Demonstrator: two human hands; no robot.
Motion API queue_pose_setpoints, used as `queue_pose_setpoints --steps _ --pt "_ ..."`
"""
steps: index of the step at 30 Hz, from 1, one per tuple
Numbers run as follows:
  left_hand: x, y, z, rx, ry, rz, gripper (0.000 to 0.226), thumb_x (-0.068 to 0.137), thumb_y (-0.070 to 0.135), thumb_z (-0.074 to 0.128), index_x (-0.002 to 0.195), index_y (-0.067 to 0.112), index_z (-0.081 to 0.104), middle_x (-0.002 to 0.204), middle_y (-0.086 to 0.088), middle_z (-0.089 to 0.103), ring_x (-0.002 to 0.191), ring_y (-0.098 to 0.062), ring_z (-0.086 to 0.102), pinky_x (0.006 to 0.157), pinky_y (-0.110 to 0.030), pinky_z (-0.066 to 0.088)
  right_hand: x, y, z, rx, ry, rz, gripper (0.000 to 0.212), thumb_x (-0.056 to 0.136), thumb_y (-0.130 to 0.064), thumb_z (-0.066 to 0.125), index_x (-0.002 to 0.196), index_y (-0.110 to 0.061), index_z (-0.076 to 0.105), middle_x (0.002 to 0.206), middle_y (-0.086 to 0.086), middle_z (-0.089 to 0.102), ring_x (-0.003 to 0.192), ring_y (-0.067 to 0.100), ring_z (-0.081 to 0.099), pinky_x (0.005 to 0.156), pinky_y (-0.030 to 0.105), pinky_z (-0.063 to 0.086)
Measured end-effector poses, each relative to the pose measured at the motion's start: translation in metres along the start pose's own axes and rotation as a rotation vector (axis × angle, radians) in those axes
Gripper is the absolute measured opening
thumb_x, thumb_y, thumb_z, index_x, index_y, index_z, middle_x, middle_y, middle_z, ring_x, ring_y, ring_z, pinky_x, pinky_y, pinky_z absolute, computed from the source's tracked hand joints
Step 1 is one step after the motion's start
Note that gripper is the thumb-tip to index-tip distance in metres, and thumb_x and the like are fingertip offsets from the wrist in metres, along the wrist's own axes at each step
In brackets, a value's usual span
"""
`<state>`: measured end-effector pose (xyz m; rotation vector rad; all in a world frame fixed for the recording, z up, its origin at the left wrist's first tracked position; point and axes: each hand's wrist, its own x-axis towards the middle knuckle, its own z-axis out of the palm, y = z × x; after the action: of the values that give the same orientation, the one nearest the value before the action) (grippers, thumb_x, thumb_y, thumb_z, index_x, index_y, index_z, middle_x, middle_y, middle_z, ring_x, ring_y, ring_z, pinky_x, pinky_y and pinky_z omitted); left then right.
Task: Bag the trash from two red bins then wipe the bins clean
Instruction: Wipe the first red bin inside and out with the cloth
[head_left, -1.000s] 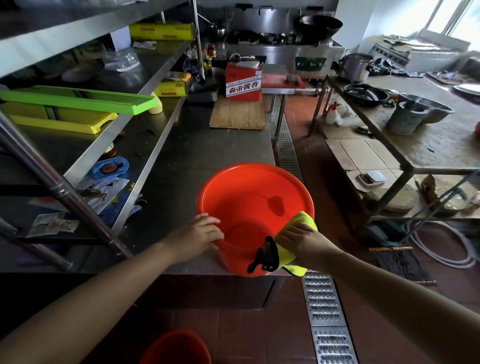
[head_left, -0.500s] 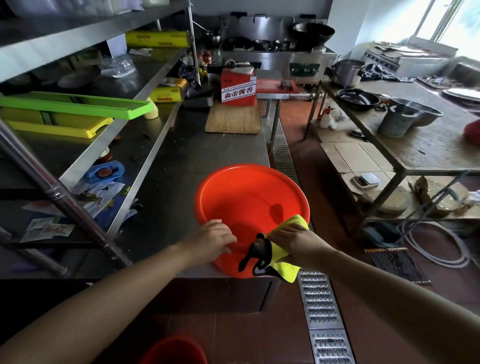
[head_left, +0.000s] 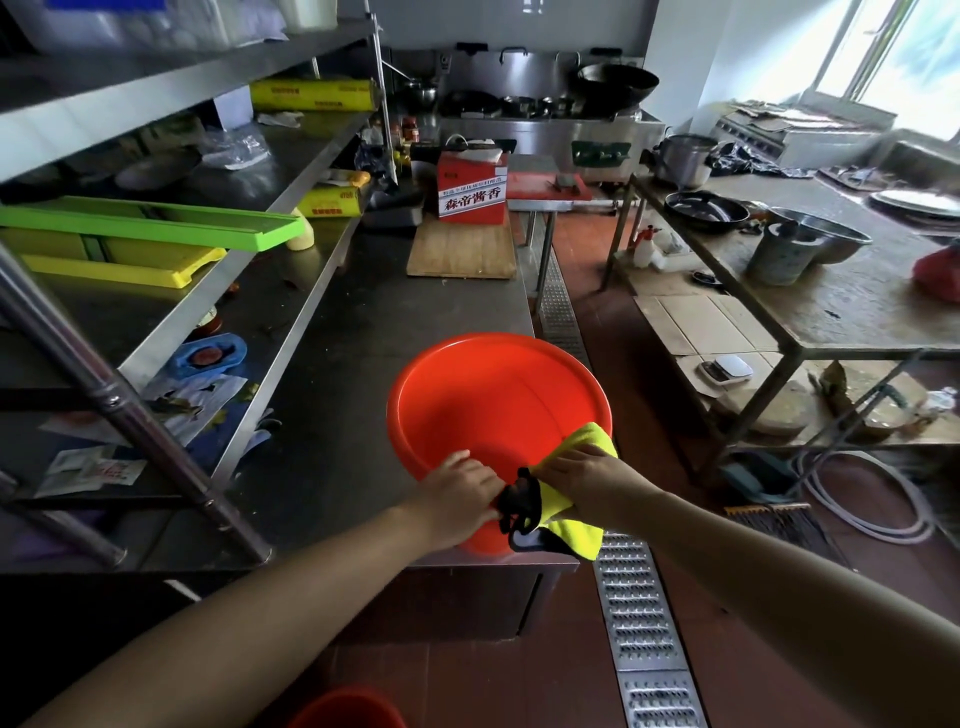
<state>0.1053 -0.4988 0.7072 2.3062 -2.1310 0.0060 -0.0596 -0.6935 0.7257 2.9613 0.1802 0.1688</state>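
A round red bin (head_left: 493, 395) stands at the near right corner of the steel counter (head_left: 374, 332), its inside bare. My left hand (head_left: 460, 491) grips the bin's near rim, fingers curled over the edge. Right beside it, my right hand (head_left: 582, 478) holds a yellow cloth (head_left: 574, 530) with a black patch against the near right rim; the cloth drapes over the outside wall. The rim of a second red bin (head_left: 345, 709) shows on the floor at the bottom edge.
A wooden board (head_left: 462, 252) and a red carton (head_left: 471, 192) sit farther along the counter. Steel shelves (head_left: 171, 171) with green and yellow trays run along the left. A floor drain grate (head_left: 639, 623) lies to the right, then a table (head_left: 852, 306) with pots and bowls.
My left hand has slid right along the near rim until it sits next to my right hand. The cloth has shifted slightly along the rim.
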Motion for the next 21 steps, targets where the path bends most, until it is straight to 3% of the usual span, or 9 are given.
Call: queue_pose_setpoints --steps 2,6,10,12,16,21 --pt "-0.004 -0.006 -0.002 -0.01 0.034 -0.008 0.039 0.097 0.042 0.05 0.129 0.02 0.056 0.127 0.005 0.06 0.124 -0.015 0.05 0.119 -0.037 0.015 -0.002 -0.004 0.002 0.022 0.047 0.003 0.067 0.067 -0.06 0.083 0.117 -0.017 0.073 0.106 -0.003 0.075 0.095 0.017 0.073 0.084 0.034 0.059" --pt "-0.025 -0.054 -0.01 0.084 0.07 0.09 0.029 0.095 0.028 0.058 0.123 0.024 0.063 0.122 0.006 0.065 0.119 -0.014 0.056 0.12 -0.046 0.018 -0.014 0.01 0.003 0.075 0.044 0.012 0.063 0.069 -0.054 0.084 0.118 -0.015 0.072 0.109 -0.002 0.074 0.101 0.019 0.071 0.091 0.037 0.057" --pt "-0.03 -0.094 -0.024 0.175 -0.031 -0.042 0.034 0.098 0.029 0.053 0.132 0.032 0.054 0.136 0.012 0.055 0.136 -0.011 0.04 0.12 -0.05 0.009 -0.015 0.016 -0.001 0.085 -0.011 0.028 0.063 0.068 -0.047 0.088 0.117 -0.011 0.073 0.11 0.002 0.074 0.102 0.024 0.071 0.092 0.042 0.056" --pt "-0.024 -0.088 -0.024 0.16 -0.119 -0.005 0.043 0.096 0.027 0.055 0.138 0.031 0.047 0.141 0.01 0.051 0.138 -0.011 0.037 0.121 -0.052 0.006 -0.011 0.011 -0.001 0.073 -0.053 0.056 0.061 0.075 -0.05 0.082 0.122 -0.012 0.07 0.114 0.001 0.073 0.107 0.024 0.069 0.097 0.042 0.054" --pt "-0.012 -0.048 -0.007 0.01 -0.201 0.001 0.063 0.09 0.059 0.052 0.142 0.024 0.041 0.142 0.005 0.05 0.135 -0.015 0.04 0.121 -0.048 0.008 -0.006 0.001 0.001 0.056 -0.046 0.077 0.062 0.073 -0.052 0.082 0.12 -0.013 0.071 0.111 0.001 0.073 0.102 0.024 0.07 0.093 0.041 0.055" --pt "0.001 -0.02 0.009 0.001 -0.048 0.009 0.036 0.094 0.038 0.055 0.127 0.022 0.053 0.124 0.005 0.062 0.123 -0.018 0.052 0.117 -0.043 0.014 -0.006 -0.006 0.008 0.091 -0.016 0.073 0.064 0.07 -0.05 0.085 0.121 -0.013 0.071 0.112 0.003 0.073 0.103 0.024 0.07 0.093 0.041 0.056"
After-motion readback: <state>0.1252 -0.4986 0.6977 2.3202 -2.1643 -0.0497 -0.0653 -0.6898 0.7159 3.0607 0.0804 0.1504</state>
